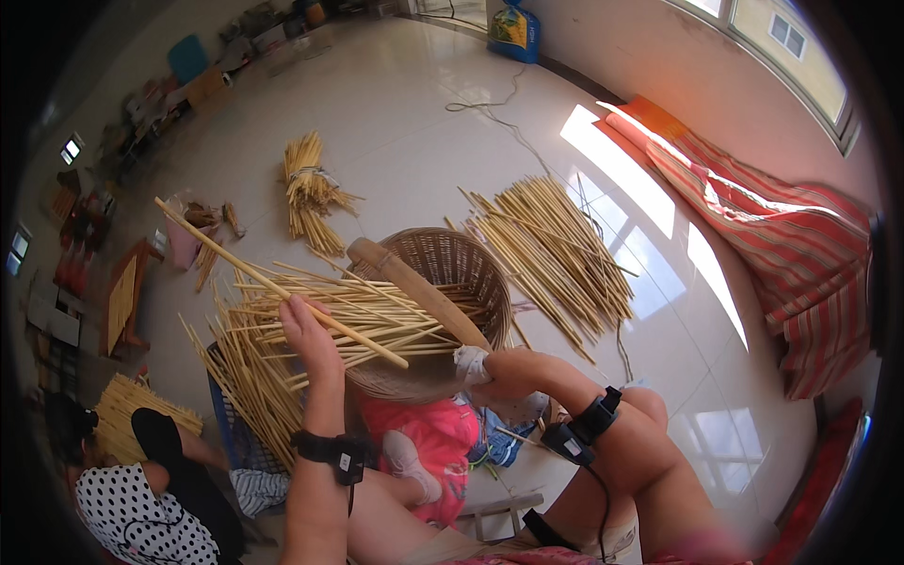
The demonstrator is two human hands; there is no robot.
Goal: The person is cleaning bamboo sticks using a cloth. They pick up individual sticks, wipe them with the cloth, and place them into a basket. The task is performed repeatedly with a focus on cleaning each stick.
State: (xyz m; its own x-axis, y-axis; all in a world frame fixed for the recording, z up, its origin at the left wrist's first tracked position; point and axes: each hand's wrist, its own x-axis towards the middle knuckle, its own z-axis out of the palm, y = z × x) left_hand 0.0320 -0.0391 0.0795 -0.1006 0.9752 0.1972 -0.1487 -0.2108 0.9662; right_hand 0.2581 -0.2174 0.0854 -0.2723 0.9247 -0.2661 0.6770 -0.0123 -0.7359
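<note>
My left hand (305, 330) is closed around one long peeled stalk (254, 275) that slants across the picture, above a heap of pale stalks (353, 304). These lie half inside a tilted wicker basket (487, 275) with a thick cane handle (431, 300). Near the lower end of that handle is my right hand, mostly hidden behind a wrapping of spotted cloth (472, 365); its fingers cannot be made out, nor whether they grip anything. More stalks rest in a blue plastic crate (229, 417) on the left.
Loose stalks (565, 254) are spread on the tiled floor right of the basket, and a tied bundle (307, 183) lies beyond. A pink cloth (424, 431) is under the basket. A co-worker (152, 501) sits at lower left. Striped red fabric (770, 247) lies along the right wall.
</note>
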